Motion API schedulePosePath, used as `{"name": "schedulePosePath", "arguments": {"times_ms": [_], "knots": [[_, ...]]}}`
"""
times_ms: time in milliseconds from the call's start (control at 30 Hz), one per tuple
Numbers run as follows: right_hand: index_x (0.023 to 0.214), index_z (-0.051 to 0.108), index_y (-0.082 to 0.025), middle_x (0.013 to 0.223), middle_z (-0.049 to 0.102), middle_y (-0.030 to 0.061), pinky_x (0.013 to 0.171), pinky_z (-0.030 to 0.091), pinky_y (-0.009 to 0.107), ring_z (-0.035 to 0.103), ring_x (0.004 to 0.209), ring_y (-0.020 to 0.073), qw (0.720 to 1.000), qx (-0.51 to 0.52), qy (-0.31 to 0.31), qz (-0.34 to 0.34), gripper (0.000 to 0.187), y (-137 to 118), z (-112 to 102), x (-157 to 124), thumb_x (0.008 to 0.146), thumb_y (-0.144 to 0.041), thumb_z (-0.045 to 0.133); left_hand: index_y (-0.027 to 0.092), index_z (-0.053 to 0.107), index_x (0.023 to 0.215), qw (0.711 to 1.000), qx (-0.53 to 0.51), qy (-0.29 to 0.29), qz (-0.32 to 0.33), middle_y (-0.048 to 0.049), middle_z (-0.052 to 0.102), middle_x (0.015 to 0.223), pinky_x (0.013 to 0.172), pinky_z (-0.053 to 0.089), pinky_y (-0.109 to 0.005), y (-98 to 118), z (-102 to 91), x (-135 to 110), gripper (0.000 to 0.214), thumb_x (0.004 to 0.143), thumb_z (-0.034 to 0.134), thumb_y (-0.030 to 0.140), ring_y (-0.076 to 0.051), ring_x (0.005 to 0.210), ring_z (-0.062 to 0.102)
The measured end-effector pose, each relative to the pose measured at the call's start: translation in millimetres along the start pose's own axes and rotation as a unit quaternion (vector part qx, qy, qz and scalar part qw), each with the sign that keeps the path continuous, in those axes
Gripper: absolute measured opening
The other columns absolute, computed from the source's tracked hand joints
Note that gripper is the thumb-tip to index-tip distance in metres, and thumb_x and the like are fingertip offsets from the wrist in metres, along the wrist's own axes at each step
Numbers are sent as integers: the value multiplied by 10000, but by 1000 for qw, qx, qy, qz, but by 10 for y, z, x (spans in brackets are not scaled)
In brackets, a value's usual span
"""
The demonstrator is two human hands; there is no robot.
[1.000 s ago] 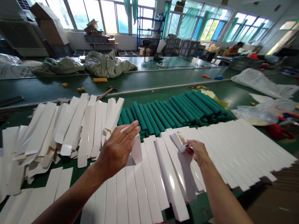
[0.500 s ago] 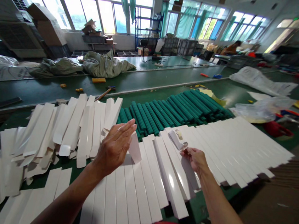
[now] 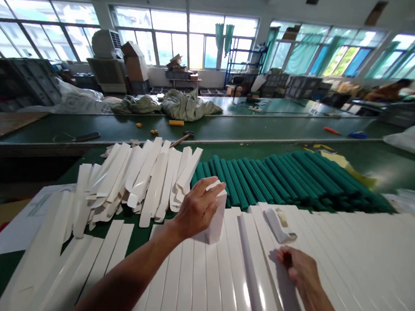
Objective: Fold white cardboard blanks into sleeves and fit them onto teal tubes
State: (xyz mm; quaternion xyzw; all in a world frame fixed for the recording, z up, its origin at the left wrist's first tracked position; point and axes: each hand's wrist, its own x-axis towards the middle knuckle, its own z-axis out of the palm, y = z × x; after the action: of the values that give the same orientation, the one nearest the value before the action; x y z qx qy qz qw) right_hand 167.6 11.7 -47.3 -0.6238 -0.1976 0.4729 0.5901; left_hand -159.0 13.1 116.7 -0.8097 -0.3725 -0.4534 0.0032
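My left hand (image 3: 201, 208) is closed around a narrow white carton (image 3: 216, 220), seen end-on above a row of flat white cartons (image 3: 187, 277). My right hand (image 3: 299, 269) has its fingertips pinched together just below a small white tape dispenser (image 3: 277, 225). Whatever sits in that pinch, if anything, is too small to make out. The dispenser lies on the cartons with a roll of tape in it. Between my hands, one raised white carton (image 3: 255, 269) lies lengthwise on the row.
Behind the cartons lies a stack of green ribbed bars (image 3: 264, 181). Several folded white card pieces (image 3: 141, 183) are heaped at the left. A hammer (image 3: 182, 139) and a yellow block (image 3: 176, 123) lie farther back. A crumpled grey-green sack (image 3: 190, 105) rests on the far table.
The view has turned left, so the scene sits farther right. My right hand has drawn back a little from the tape dispenser. My left hand's fingers now bend over the carton.
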Motion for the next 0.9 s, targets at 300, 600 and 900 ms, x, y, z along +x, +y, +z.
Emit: {"name": "schedulePosePath", "arguments": {"times_ms": [300, 600, 900], "knots": [[877, 627, -161, 610, 630, 14, 391, 482, 243, 590, 474, 144, 950, 62, -277, -127, 292, -1119, 1183, -1403, 724, -358, 779, 180, 574, 1252, 1000, 14, 3, -18, -139, 562, 1275, 1018, 511, -435, 103, 79, 56, 330, 944, 457, 194, -233, 1213, 557], [853, 643, -142, 617, 632, 11, 391, 491, 225, 593, 482, 131, 934, 27, -310, -174, 237, -1185, 1604, -1568, 773, -345, 736, 131, 111, 1512, 998, -14, 24, -62, -185, 552, 1336, 1035, 492, -455, 188, 148, 24, 714, 889, 462, 132, -260, 1230, 550], [955, 492, -161, 532, 620, -12, 299, 436, 232, 551, 389, 155, 952, -54, -288, -89, 529, -1331, 1678, -1534, 625, -414, 820, 159, 13, 1521, 995, -19, 37, -86, -187, 523, 1344, 1026, 497, -446, 199, 189, 8, 764, 909, 470, 154, -254, 1261, 525]]}}
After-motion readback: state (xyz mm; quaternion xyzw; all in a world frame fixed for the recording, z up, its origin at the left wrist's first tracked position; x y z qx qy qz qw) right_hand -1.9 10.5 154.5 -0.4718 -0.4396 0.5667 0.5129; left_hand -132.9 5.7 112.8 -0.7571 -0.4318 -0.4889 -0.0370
